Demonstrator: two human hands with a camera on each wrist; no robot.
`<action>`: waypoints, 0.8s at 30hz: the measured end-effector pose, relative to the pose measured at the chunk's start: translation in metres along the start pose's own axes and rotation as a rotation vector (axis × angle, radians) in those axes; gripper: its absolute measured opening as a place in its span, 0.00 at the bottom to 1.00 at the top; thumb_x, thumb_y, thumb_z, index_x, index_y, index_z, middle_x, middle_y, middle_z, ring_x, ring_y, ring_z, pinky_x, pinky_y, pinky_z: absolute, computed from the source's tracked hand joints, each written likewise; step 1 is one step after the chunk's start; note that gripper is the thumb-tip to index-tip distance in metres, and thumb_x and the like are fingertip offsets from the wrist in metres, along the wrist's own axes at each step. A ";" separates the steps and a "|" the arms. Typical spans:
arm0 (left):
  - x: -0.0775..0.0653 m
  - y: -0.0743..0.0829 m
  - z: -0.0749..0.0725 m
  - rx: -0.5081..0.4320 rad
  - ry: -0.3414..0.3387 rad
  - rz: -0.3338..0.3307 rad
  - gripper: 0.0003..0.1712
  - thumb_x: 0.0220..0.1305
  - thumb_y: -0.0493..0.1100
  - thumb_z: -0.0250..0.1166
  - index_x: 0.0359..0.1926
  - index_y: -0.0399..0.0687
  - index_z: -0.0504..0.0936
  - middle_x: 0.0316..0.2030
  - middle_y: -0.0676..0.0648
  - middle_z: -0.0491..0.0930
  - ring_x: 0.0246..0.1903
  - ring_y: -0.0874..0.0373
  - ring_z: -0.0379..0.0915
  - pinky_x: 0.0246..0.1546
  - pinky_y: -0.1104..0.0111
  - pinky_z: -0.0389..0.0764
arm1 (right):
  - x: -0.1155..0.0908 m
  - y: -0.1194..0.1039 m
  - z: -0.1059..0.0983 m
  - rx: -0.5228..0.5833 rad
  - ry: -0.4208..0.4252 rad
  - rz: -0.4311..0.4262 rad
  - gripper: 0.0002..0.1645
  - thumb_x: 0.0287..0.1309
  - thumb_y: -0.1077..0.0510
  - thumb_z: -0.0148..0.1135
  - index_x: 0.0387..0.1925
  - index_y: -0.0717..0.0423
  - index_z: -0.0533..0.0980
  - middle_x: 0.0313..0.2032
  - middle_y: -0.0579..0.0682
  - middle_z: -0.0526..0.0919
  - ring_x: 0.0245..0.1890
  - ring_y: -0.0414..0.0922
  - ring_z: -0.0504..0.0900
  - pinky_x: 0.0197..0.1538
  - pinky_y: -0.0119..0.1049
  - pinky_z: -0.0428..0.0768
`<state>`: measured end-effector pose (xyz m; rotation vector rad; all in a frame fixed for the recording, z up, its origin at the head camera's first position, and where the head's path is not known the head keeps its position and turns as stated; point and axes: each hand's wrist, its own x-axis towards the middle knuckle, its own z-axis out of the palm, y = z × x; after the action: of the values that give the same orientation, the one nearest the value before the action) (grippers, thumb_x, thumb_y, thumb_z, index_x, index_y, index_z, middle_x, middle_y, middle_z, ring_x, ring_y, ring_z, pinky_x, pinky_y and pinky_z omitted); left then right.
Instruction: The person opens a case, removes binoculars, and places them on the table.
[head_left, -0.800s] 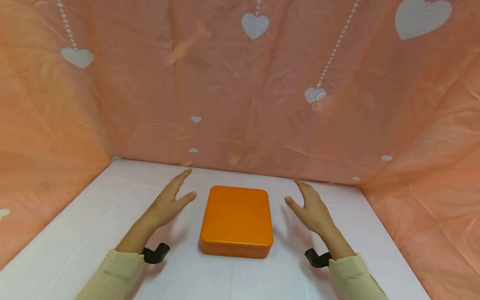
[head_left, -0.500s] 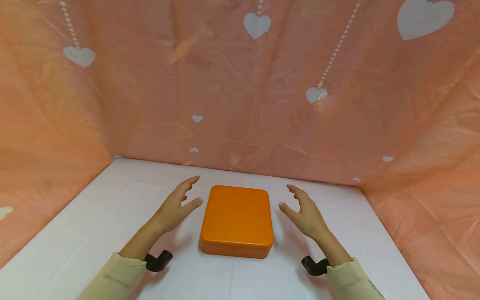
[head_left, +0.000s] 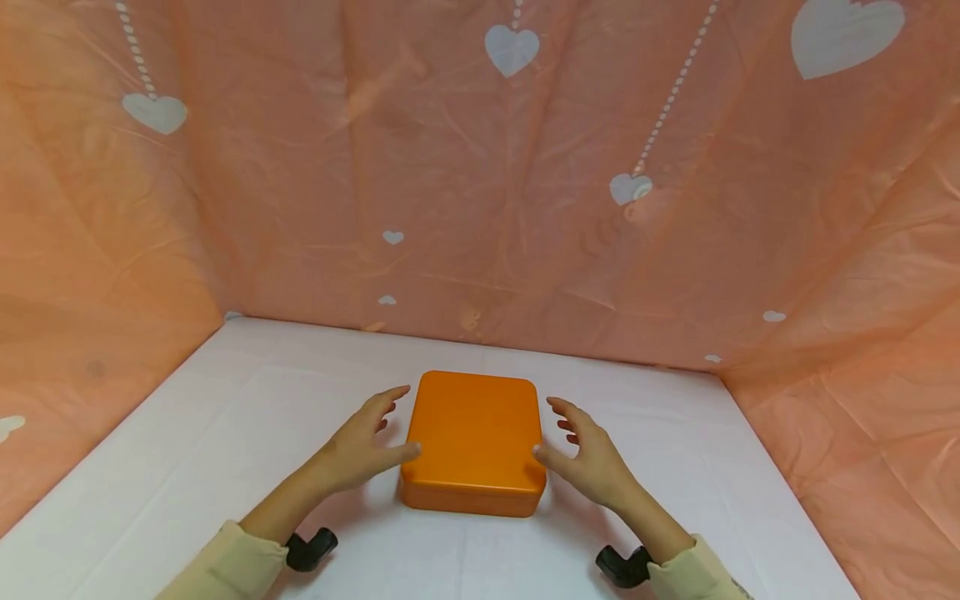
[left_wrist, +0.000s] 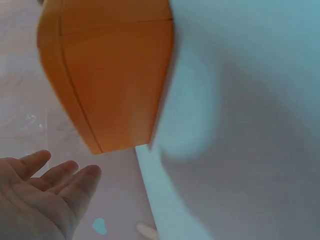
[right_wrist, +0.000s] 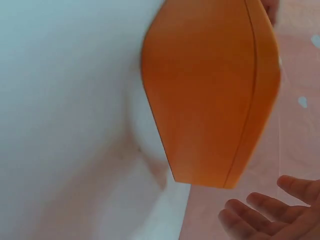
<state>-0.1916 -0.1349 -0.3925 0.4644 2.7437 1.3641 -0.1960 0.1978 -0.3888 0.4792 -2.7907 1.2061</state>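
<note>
An orange rectangular box (head_left: pixel 474 433) with rounded corners lies on the white table in the head view, its lid seam showing as a line along the side in both wrist views. My left hand (head_left: pixel 360 446) is at its left side, thumb tip over the lid's left edge and fingers stretched forward beside it. On the opposite side my right hand (head_left: pixel 591 460) mirrors this, thumb at the right edge. In the left wrist view the fingers (left_wrist: pixel 75 192) appear apart from the box side (left_wrist: pixel 110 85). The right wrist view likewise shows a gap between fingers and box (right_wrist: pixel 205 100). Whether the thumbs touch cannot be told.
A white cloth-covered table (head_left: pixel 465 558) carries the box. Behind it and at both sides hangs a pink-orange sheet (head_left: pixel 480 208) with white hearts. Black angled pieces (head_left: pixel 311 550) are worn at both wrists, below beige sleeves (head_left: pixel 225 567).
Both hands have moved inward and nearer to me, from apart at each side to right beside the box. The box has stayed in place.
</note>
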 end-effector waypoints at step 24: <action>-0.001 -0.008 0.016 0.057 -0.088 0.048 0.67 0.32 0.51 0.83 0.72 0.40 0.56 0.70 0.39 0.60 0.66 0.41 0.63 0.65 0.46 0.67 | -0.009 -0.005 0.025 -0.049 -0.092 -0.033 0.55 0.39 0.46 0.78 0.67 0.59 0.63 0.66 0.58 0.66 0.60 0.52 0.74 0.57 0.44 0.79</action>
<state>-0.1897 -0.1275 -0.4084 0.5834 2.7234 1.2455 -0.1844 0.1793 -0.4040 0.5895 -2.8685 1.1349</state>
